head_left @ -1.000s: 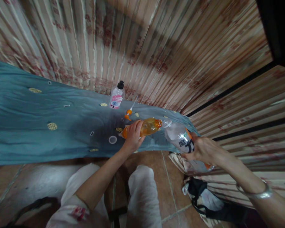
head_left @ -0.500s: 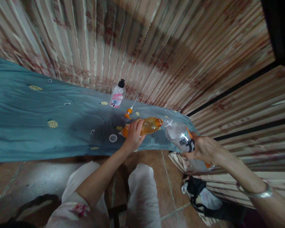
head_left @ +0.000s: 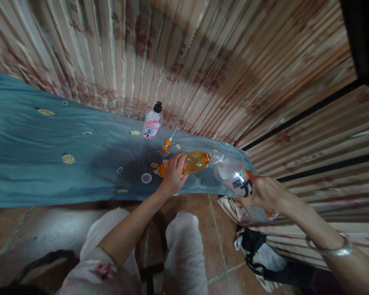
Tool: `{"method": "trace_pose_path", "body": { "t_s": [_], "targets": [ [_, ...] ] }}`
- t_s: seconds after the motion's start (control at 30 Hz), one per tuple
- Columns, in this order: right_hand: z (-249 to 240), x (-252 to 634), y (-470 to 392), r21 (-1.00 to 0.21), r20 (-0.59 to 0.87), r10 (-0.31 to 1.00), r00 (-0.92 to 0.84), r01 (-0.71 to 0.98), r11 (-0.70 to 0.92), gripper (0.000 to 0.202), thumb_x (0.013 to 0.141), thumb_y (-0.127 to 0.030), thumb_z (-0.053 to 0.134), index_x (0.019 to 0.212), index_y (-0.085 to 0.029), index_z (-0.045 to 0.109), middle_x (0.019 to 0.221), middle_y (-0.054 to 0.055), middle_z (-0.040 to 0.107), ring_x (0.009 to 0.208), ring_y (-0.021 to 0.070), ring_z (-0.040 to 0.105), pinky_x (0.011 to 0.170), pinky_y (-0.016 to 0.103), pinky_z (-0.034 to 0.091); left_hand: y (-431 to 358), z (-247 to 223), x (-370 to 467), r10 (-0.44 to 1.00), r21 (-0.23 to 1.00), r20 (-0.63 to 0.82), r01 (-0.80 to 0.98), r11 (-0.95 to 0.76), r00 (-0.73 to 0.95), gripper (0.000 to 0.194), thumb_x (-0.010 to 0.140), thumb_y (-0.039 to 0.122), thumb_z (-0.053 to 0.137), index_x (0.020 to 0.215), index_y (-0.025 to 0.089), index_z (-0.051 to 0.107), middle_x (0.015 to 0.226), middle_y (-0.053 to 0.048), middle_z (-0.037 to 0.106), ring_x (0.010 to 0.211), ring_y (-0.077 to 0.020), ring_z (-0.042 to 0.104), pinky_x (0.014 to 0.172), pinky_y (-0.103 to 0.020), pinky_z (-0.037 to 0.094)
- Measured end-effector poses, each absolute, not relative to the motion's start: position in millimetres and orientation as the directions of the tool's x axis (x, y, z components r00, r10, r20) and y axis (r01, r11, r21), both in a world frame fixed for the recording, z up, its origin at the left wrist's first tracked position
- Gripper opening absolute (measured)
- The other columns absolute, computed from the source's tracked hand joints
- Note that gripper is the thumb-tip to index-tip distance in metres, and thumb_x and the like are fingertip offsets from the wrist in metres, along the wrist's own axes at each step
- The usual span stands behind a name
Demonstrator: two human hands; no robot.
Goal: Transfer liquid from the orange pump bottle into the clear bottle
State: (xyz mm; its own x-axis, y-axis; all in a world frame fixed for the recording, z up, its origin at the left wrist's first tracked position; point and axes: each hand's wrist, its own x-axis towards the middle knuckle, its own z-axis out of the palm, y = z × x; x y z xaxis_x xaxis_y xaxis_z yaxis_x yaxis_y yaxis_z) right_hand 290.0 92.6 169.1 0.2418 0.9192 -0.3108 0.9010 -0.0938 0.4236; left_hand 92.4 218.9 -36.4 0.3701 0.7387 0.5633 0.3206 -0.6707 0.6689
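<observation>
My left hand [head_left: 174, 174] is wrapped round an orange bottle [head_left: 195, 162], which lies nearly level with its neck to the right. My right hand [head_left: 261, 190] grips a large clear bottle [head_left: 230, 174] with a black and orange label. The mouths of both bottles meet, or almost meet. An orange pump head [head_left: 167, 144] with a thin tube lies behind my left hand. Further back, a clear bottle with a black cap and pink label [head_left: 151, 125] stands upright. A small round white cap [head_left: 146, 178] lies left of my left hand.
The teal patterned cloth [head_left: 92, 155] covers a long surface. Behind it and to the right hang pleated curtains [head_left: 160, 53], crossed at the right by dark bars. A black and white bag [head_left: 258, 250] is at the lower right, beside the tiled floor [head_left: 218, 229].
</observation>
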Motion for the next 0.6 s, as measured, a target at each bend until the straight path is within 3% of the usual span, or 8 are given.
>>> {"method": "trace_pose_path", "body": {
  "t_s": [0.6],
  "targets": [
    [169.9,289.6,91.7,0.411,-0.302,0.929,0.216,0.909,-0.078,0.054,0.073,-0.059,0.059,0.102,-0.013,0.054,0.069,0.011,0.069,0.073,0.031,0.07,0.053,0.029,0.036,218.6,-36.3,92.4,0.738,0.67,0.572,0.315,-0.672,0.358,0.067,0.079,0.021,0.06,0.139,0.014,0.031,0.138,-0.018,0.046,0.128,-0.0315,0.044,0.106,-0.047,0.035]
  ]
}}
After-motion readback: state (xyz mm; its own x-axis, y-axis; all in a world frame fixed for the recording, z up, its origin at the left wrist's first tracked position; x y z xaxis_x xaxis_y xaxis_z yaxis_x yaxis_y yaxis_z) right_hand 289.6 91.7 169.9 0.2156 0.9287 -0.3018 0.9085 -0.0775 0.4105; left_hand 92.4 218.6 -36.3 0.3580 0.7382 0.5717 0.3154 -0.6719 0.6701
